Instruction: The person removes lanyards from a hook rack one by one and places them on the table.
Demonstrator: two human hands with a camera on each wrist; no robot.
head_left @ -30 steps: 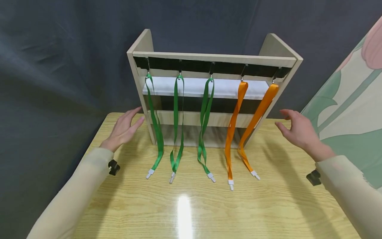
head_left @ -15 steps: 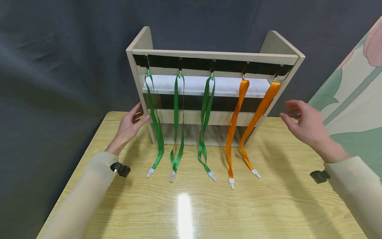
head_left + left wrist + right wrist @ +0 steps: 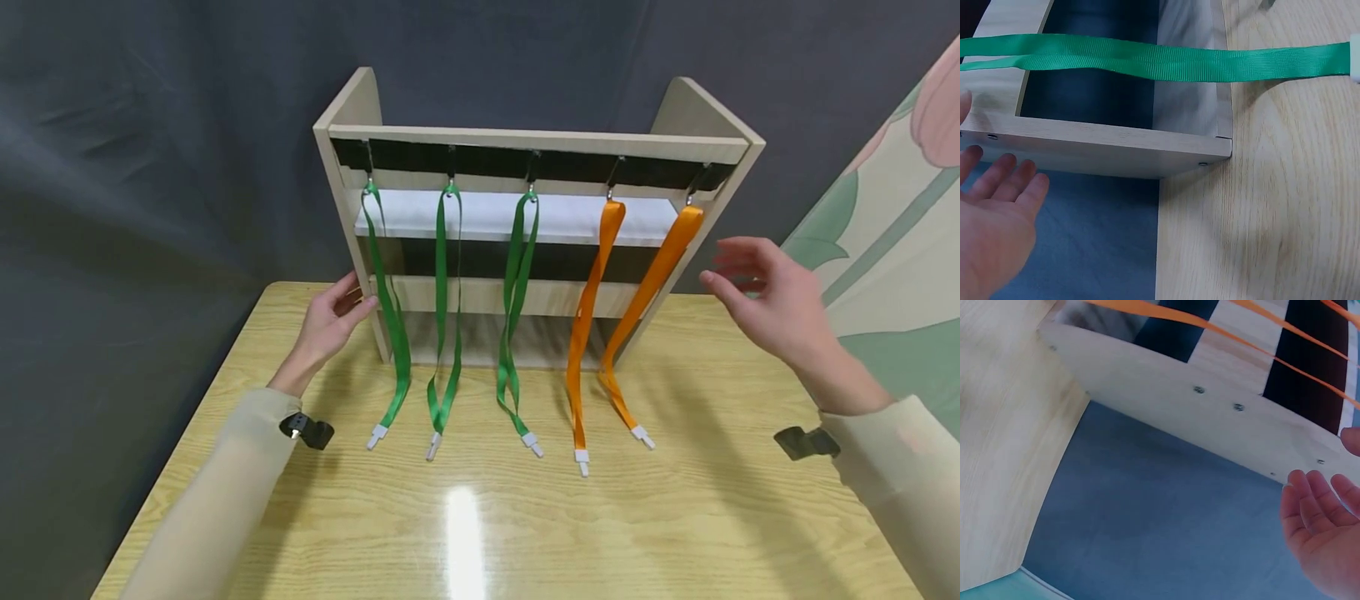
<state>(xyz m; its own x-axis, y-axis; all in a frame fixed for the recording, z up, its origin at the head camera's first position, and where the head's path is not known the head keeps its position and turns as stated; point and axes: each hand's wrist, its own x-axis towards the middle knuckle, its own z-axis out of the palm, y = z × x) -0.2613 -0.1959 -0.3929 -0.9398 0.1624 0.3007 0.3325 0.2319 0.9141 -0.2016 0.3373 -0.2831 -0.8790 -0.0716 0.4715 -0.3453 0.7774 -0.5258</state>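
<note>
while left hand (image 3: 321, 333) flanks rack (image 3: 480, 296), right hand (image 3: 783, 308) hovers

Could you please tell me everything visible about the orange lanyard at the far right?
The far-right orange lanyard is a flat, smooth, shiny ribbon. It hangs from the rightmost hook of the rack, appears slanted, bends lower down and ends in a white clip. The right hand is apart from it. Whether the clip rests on the table is unclear.
</note>
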